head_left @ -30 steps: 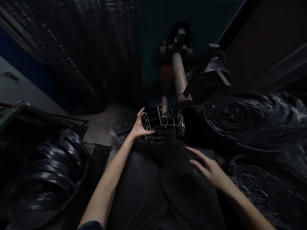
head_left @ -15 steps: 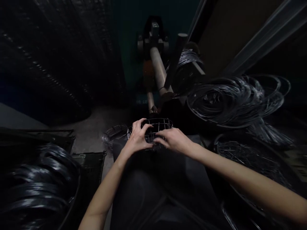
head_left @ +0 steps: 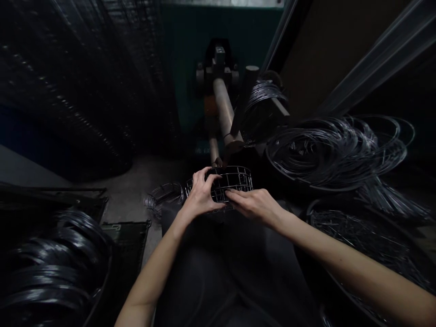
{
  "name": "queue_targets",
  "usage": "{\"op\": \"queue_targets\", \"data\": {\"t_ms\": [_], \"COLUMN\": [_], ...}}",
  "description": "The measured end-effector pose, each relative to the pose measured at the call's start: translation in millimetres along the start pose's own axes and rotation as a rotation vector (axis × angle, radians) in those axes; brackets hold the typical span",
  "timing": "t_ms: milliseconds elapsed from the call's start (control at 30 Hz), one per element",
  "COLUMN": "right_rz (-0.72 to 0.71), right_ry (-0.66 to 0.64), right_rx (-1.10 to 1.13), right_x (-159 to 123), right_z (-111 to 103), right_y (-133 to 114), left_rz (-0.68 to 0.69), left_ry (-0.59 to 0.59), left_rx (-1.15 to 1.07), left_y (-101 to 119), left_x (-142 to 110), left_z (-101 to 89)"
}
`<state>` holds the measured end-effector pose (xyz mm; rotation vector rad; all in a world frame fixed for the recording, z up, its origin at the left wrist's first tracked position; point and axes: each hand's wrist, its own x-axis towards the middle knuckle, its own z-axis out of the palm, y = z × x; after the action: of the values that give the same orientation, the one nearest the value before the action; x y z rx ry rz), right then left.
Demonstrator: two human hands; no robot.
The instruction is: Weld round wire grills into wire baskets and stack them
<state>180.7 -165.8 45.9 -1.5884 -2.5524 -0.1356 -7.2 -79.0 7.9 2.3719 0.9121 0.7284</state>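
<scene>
A round wire basket [head_left: 240,181] of thin metal rods and rings is held in front of me, just below the machine's arms. My left hand [head_left: 201,193] grips its left side, with the thumb low and the fingers curled over the upper ring. At the front of the wire mesh, my right hand [head_left: 257,204] has its fingertips pinched together against the rods. Whether a loose piece of wire is between those fingers is too small to tell. The lower part of the basket is partly hidden by both hands.
Beyond the basket a machine's cylindrical arm [head_left: 225,109] reaches toward me. Wire ring coils [head_left: 323,150] are heaped at right, above a tub of short wires [head_left: 361,240]. At left lie more ring bundles [head_left: 51,268] and a dark crate [head_left: 129,227].
The wire basket and both hands have shifted slightly to the right. My right fingers have come closer together on the front rods. The view has tilted up a little.
</scene>
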Motion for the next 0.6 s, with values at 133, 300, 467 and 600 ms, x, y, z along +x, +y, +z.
{"op": "queue_targets", "data": {"t_ms": [133,300,467,600], "right_rz": [0.011,0.012,0.011,0.037], "right_ry": [0.006,0.037,0.016,-0.006], "right_rx": [0.033,0.038,0.004,0.028], "right_x": [4,12,20,22], "right_z": [0,1,-1,-7], "right_y": [5,11,16,15], "left_rz": [-0.007,-0.031,-0.033,-0.039], "left_ry": [0.007,0.015,-0.005,-0.025], "left_rx": [-0.012,-0.030,-0.027,-0.043], "left_y": [-1,-6,-11,-11], "left_x": [6,13,21,23], "left_z": [-0.8,-3.6,-8.1,-13.3]}}
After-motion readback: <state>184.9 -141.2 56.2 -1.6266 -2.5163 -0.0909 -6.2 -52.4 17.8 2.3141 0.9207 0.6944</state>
